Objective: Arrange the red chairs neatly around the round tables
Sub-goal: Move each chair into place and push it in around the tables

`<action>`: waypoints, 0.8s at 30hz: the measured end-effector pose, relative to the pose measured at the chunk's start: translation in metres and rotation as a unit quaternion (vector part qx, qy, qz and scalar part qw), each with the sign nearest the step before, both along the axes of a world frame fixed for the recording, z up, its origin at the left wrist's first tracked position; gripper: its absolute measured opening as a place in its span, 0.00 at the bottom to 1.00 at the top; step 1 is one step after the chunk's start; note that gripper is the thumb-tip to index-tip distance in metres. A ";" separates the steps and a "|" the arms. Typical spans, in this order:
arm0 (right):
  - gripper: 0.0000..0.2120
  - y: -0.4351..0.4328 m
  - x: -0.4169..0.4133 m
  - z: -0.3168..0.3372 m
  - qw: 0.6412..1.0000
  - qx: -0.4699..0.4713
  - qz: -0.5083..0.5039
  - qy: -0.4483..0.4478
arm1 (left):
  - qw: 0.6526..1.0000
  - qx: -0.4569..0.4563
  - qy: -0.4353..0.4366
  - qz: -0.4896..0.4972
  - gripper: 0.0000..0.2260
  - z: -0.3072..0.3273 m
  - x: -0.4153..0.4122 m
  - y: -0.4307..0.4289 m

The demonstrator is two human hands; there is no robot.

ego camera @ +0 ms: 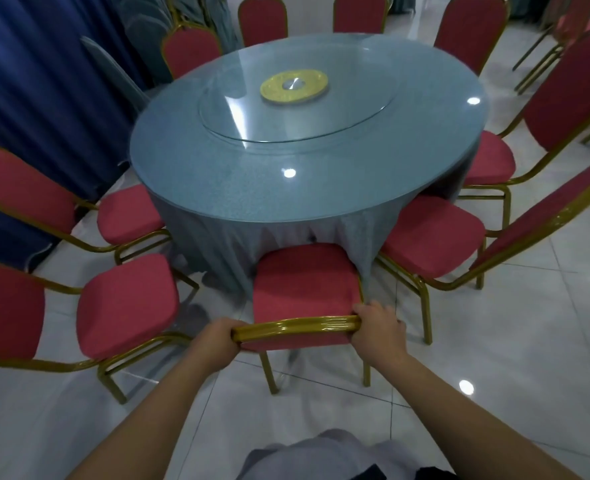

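A red chair (304, 282) with a gold frame stands right in front of me, its seat front tucked under the grey-blue cloth of the round table (217, 174). My left hand (219, 336) grips the left end of the chair's gold top rail. My right hand (378, 329) grips the right end of the same rail. More red chairs ring the table: two on the left (127, 303) (129, 213), two on the right (432, 237) (491, 157), and several at the far side.
A glass turntable (252, 112) with a gold hub (294, 85) lies on the table. Dark blue curtains (27, 81) hang along the left. White glossy tiles (494, 341) cover the floor. Further chairs stand at the far right (570, 29).
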State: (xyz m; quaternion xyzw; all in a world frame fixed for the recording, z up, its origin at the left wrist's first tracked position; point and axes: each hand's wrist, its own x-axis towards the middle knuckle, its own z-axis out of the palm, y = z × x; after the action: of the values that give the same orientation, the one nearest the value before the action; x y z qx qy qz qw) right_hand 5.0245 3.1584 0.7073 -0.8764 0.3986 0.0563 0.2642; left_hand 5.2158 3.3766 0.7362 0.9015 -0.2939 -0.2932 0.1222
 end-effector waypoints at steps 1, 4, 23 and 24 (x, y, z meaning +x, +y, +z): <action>0.10 0.001 0.002 0.000 1.000 0.000 -0.001 0.002 | 1.000 -0.003 0.007 -0.003 0.13 0.001 0.002 0.000; 0.11 -0.001 0.010 0.006 1.000 0.003 -0.001 0.008 | 0.999 0.012 0.035 -0.019 0.12 0.007 0.013 -0.005; 0.35 0.029 0.014 0.051 0.993 0.007 0.119 -0.014 | 0.993 -0.098 0.058 0.042 0.42 -0.022 0.005 0.034; 0.32 0.039 0.025 0.060 0.990 0.010 0.132 -0.052 | 0.991 -0.108 0.067 0.044 0.43 -0.025 0.009 0.044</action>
State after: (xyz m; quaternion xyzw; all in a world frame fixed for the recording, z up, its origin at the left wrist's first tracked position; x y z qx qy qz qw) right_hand 5.0491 3.1978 0.7670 -0.9205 0.2643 0.0492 0.2835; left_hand 5.2250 3.4207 0.7116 0.8734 -0.2754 -0.3138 0.2510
